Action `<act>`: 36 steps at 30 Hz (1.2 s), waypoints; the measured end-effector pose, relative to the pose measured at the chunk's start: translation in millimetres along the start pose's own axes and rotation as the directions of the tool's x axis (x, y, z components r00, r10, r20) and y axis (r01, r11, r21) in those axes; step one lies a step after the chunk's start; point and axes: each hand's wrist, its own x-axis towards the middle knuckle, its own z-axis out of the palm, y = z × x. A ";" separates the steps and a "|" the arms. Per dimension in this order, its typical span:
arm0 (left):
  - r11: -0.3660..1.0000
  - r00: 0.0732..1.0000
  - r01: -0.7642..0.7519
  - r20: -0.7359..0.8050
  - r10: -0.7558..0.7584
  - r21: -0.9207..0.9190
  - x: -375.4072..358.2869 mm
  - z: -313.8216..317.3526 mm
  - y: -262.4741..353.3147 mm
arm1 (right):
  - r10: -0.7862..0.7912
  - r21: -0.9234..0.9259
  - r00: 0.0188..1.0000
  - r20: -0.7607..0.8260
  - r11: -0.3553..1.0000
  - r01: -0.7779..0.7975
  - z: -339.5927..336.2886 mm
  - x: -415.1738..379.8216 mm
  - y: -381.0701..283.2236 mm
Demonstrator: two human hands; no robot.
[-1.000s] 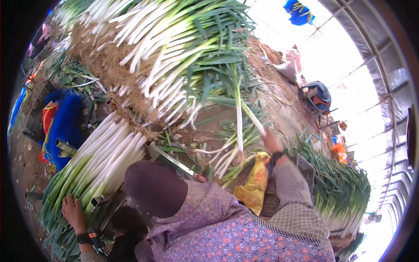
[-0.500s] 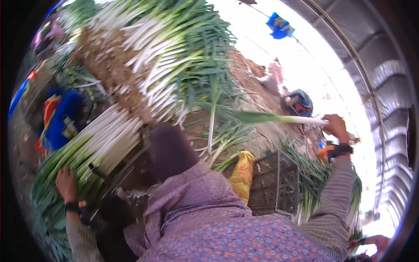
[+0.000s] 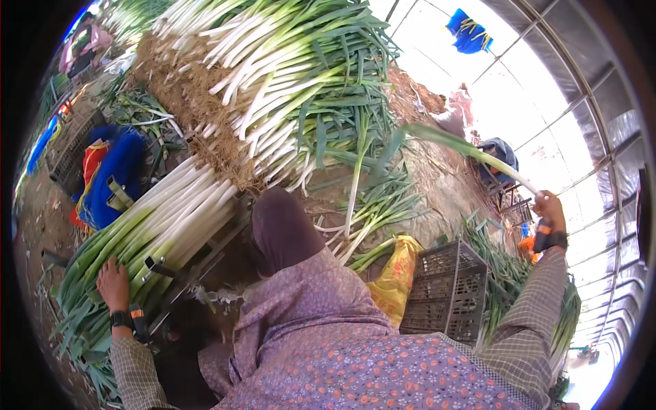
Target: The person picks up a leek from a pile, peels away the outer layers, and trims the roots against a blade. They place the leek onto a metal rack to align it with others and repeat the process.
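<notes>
My right hand (image 3: 551, 212), at the right, is closed round the root end of a single leek (image 3: 495, 161), whose green leaves point left over the ground. At the left, my left hand (image 3: 113, 281) lies with its fingers spread on the green part of a bundle of leeks (image 3: 160, 229). The white ends of that bundle point up and to the right. A metal holder with a black arm (image 3: 158, 266) sits against the bundle, just right of my left hand.
A large pile of leeks (image 3: 287, 82) lies ahead. Beside my knee are a yellow sack (image 3: 396, 280) and a black crate (image 3: 445, 290), with more leeks (image 3: 509, 280) to its right. Blue netting (image 3: 121, 171) lies left. A person (image 3: 83, 46) is at the far upper left.
My right hand has moved down and slightly right with the leek, which now slants more steeply. The whole view has shifted a little. My left hand remains on the bundle.
</notes>
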 end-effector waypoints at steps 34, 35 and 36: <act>0.997 0.998 -0.010 0.057 0.006 0.074 11.7 22.9 -32.0 | 0.513 0.668 0.671 0.535 0.230 -0.708 618.7 -206.0 -286.7; 0.998 0.998 -0.011 0.057 0.007 0.063 10.4 22.8 -31.8 | 0.515 0.561 0.593 0.619 0.238 -0.793 618.0 -245.7 -266.2; 0.999 0.998 0.010 0.067 -0.012 0.041 10.6 19.8 -25.4 | 0.488 0.514 0.454 0.745 0.015 -0.858 588.0 -272.1 -267.2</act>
